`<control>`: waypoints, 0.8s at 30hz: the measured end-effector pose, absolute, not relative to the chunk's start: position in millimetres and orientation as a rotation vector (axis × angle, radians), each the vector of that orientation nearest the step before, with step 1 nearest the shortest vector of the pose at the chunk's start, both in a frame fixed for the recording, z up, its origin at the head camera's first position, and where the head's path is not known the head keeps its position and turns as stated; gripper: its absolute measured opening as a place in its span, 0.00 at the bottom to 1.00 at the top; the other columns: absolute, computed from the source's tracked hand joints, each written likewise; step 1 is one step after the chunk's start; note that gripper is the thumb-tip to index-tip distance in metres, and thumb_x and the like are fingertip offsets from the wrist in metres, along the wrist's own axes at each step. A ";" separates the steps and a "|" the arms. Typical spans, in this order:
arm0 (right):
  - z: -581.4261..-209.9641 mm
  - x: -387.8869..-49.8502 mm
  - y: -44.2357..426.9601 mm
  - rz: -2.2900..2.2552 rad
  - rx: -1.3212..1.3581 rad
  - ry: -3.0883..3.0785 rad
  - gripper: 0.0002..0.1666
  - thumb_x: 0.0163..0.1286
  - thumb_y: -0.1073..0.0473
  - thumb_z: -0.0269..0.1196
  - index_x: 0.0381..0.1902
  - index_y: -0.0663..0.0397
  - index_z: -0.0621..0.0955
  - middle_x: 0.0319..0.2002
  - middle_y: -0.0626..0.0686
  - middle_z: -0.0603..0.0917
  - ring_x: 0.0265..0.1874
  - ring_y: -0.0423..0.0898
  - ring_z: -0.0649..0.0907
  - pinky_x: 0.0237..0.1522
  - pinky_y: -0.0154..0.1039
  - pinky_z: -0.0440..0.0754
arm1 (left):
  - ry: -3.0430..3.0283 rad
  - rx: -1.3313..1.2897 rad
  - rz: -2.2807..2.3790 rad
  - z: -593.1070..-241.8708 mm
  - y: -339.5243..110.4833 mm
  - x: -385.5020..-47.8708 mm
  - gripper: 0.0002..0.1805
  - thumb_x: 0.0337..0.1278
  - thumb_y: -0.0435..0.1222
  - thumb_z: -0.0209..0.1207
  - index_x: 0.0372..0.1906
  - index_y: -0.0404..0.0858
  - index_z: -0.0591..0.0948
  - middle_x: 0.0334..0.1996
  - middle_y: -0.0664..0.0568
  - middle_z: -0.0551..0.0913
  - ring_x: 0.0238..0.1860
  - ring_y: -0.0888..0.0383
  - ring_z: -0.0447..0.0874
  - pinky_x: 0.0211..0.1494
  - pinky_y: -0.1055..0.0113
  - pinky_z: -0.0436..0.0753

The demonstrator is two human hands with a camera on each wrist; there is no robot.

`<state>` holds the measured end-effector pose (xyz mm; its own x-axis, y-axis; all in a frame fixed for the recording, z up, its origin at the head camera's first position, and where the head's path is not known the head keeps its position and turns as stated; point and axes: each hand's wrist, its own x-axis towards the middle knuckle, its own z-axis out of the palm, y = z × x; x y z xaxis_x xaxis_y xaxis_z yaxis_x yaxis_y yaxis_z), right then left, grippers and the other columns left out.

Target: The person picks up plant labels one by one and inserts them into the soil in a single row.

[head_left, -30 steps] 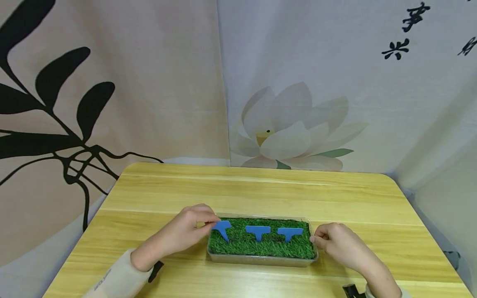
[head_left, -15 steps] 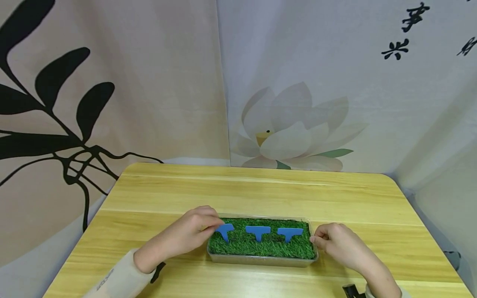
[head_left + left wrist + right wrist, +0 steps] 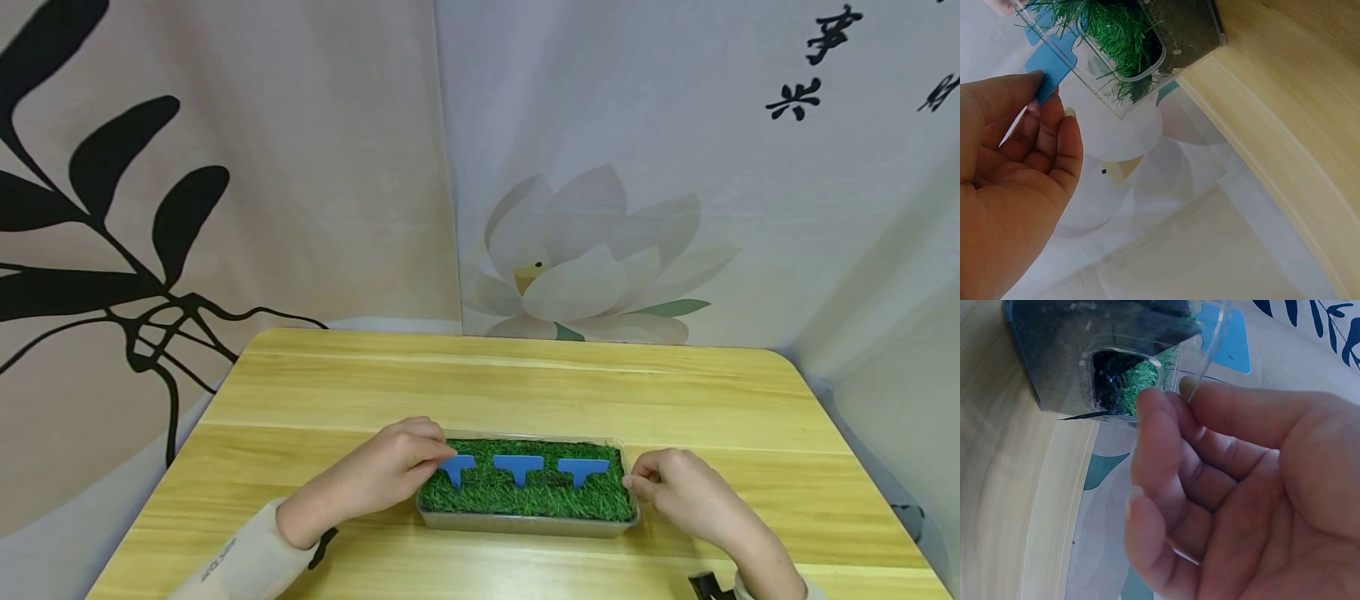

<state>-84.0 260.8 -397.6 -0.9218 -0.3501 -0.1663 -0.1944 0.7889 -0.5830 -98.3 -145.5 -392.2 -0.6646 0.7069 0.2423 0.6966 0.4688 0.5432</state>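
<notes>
A clear plastic box (image 3: 525, 525) filled with green artificial grass (image 3: 551, 502) stands on the table. Three blue T-shaped plant labels rise from the grass in a row: a left label (image 3: 461, 462), a middle label (image 3: 518, 463) and a right label (image 3: 582, 467). With thumb and fingers my left hand (image 3: 393, 468) pinches the left label (image 3: 1052, 65) by its outer end, its stem down in the grass. My right hand (image 3: 682, 496) pinches the box's right rim (image 3: 1215, 353) between thumb and index finger. Where the stems end is hidden by grass.
The wooden table (image 3: 360, 367) extends around the box on all sides. Behind it hangs a pale curtain (image 3: 337, 167) printed with dark leaves and a lotus. A black strap (image 3: 322, 548) sits at the left sleeve.
My left hand has moved slightly right and down with the left label, which has gone from tilted to nearly upright and in line with the others. The right hand has stayed at the rim.
</notes>
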 end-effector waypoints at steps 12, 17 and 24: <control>-398.0 -85.0 262.0 -0.857 -0.465 2.698 0.15 0.75 0.58 0.66 0.25 0.43 0.82 0.19 0.40 0.75 0.18 0.37 0.69 0.24 0.35 0.69 | 2.680 1.315 0.940 -389.7 -138.5 -101.0 0.14 0.63 0.18 0.63 0.49 0.31 0.90 0.40 0.52 0.87 0.43 0.61 0.82 0.49 0.72 0.84; -397.7 -84.7 261.8 -0.853 -0.465 2.699 0.15 0.75 0.58 0.66 0.25 0.43 0.82 0.19 0.39 0.75 0.18 0.37 0.69 0.25 0.35 0.69 | 2.674 1.326 0.944 -390.3 -136.7 -101.8 0.14 0.62 0.17 0.64 0.48 0.30 0.90 0.39 0.52 0.86 0.42 0.62 0.82 0.48 0.74 0.84; -397.9 -84.8 262.3 -0.858 -0.467 2.696 0.14 0.75 0.58 0.66 0.26 0.44 0.82 0.19 0.39 0.75 0.18 0.37 0.70 0.25 0.35 0.69 | 2.683 1.328 0.936 -391.3 -135.8 -102.9 0.13 0.63 0.19 0.64 0.48 0.31 0.90 0.38 0.52 0.86 0.41 0.62 0.81 0.46 0.74 0.83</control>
